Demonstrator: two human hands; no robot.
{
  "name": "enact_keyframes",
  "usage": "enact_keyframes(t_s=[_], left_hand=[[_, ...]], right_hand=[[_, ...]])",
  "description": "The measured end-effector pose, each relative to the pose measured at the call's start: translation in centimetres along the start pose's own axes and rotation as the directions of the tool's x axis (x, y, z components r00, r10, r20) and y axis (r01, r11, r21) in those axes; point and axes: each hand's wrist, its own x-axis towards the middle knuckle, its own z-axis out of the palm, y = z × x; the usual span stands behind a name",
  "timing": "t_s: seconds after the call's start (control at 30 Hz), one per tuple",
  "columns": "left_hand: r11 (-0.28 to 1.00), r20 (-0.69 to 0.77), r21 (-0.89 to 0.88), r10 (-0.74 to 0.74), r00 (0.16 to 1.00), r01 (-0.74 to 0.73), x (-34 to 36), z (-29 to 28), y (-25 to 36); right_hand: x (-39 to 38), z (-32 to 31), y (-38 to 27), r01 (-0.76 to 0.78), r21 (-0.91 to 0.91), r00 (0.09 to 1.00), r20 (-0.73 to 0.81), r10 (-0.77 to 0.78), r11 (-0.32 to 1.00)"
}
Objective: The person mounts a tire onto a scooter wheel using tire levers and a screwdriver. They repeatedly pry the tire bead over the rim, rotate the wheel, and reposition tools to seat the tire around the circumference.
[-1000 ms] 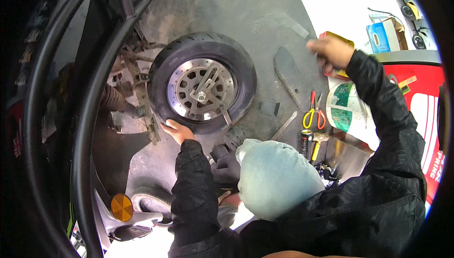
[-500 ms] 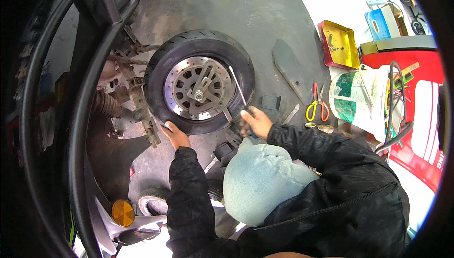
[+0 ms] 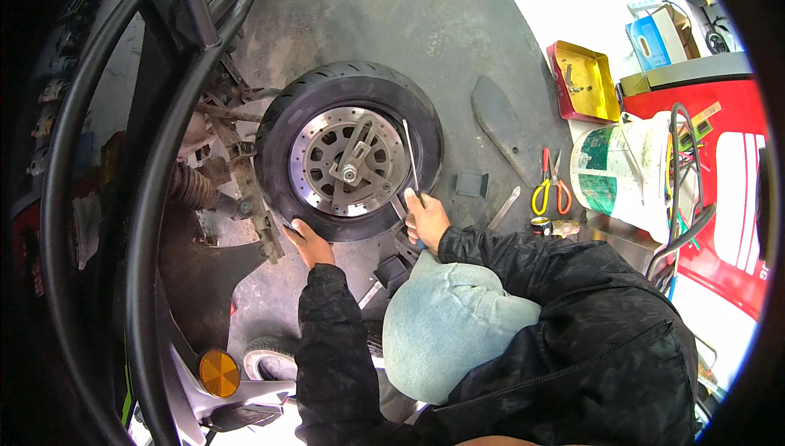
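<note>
A wheel with a black tyre (image 3: 360,73) lies on the floor before me, its drilled brake disc (image 3: 303,131) facing up. A slotted metal bracket (image 3: 357,150) sits over the axle and its nut at the hub. My right hand (image 3: 428,221) is closed round the handle of a long screwdriver (image 3: 410,152); its thin shaft passes above the tyre's right side, and I cannot tell if the tip touches. Against the near left edge of the tyre rests my left hand (image 3: 311,245), fingers stretched out, some of them hidden.
Motorcycle parts (image 3: 245,176) and black tubing (image 3: 151,176) crowd the left. To the right lie a flat dark panel (image 3: 496,123), scissors (image 3: 561,188), pliers (image 3: 541,188) and a metal strip (image 3: 505,207). Beyond are a yellow-lined tray (image 3: 595,94) and a white-green bucket (image 3: 605,168).
The wheel appears slightly lower and farther right, along with much of the scene. My right hand, blurred before, is sharper and a little left on the screwdriver. My left hand stays at the tyre.
</note>
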Motion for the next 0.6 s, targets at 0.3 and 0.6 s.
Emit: enact_keyframes(t_s=[0.3,0.6], left_hand=[[0.994,-0.031,0.073,0.077,0.997,-0.075,2.1,0.1,-2.6],[1.0,0.019,0.007,0.018,1.0,-0.018,1.6,-0.4,-2.2]], right_hand=[[0.2,-0.4,-0.1,-0.015,-0.141,1.0,-0.02,0.013,0.99],[1.6,2.2,0.2,0.009,0.047,0.997,-0.073,-0.005,0.999]])
